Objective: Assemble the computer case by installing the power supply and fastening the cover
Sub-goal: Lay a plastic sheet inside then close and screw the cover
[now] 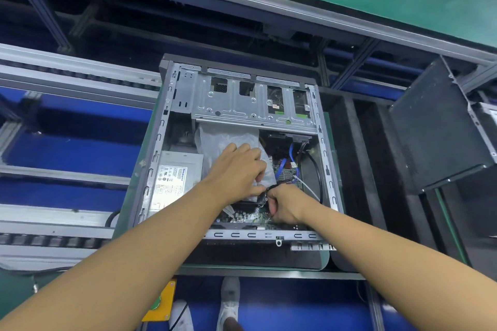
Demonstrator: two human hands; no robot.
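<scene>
**While the cover's off: handling the power supply and its wiring**

Since the power supply (174, 177) already sits inside the case (236, 235), tight against its left wall, I'd guess the heavy lifting is done and it's cable time. Left hand (236, 169) reaches into the middle of the case, fingers curled on a crumpled plastic bag (226, 137). Right hand (286, 205) is just beside it, closer to the case's near rim, clenched round a thin black cable (277, 186) above the circuit board (247, 216).

That cable looks soft and floppy, so I'd hold it close to the plug end and not yank the wire. The board under it is fragile, so no leaning on it. The supply is a stiff metal box, probably heavy for its size. If it needs shifting, take it by the flat sides, never the wires. The bag is slippery and weighs nothing.

The dark panel (441, 129) standing off to the right of the case is likely the cover. It's thin sheet metal, so grab it by both long edges.
</scene>
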